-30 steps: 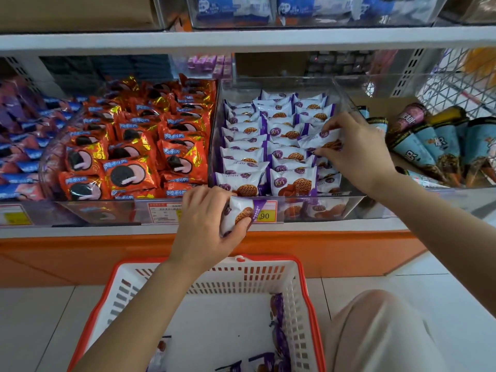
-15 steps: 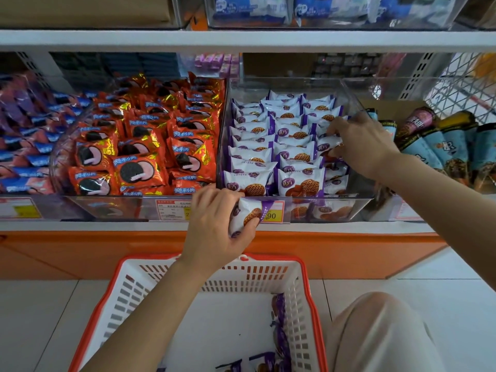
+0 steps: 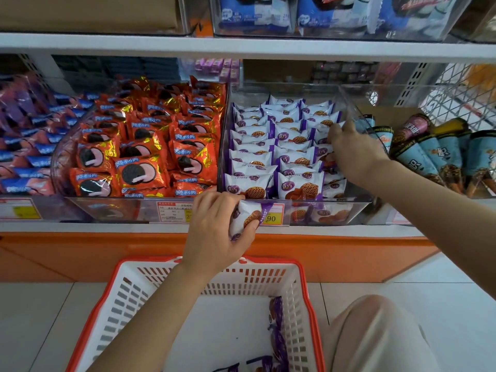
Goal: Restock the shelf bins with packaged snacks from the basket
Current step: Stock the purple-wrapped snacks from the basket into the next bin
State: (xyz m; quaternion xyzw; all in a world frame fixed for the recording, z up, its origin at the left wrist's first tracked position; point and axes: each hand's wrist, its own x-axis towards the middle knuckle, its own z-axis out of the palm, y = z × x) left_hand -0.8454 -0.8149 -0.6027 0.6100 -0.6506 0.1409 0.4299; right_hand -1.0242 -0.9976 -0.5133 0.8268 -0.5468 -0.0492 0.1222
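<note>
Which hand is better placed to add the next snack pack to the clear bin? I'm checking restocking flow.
Probably the left hand: it already grips a white-and-purple waffle snack pack just before the clear plastic bin, while the right hand is arranging packs inside.

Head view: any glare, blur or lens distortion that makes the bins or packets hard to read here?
Head view: wide-angle bending curves the shelf edge; reflections haze the clear bin front and the left bins; the far-left packets smear softly; the waffle packet in the left hand and the right hand stay sharp; lighting is even, with no hard shadows.
</note>
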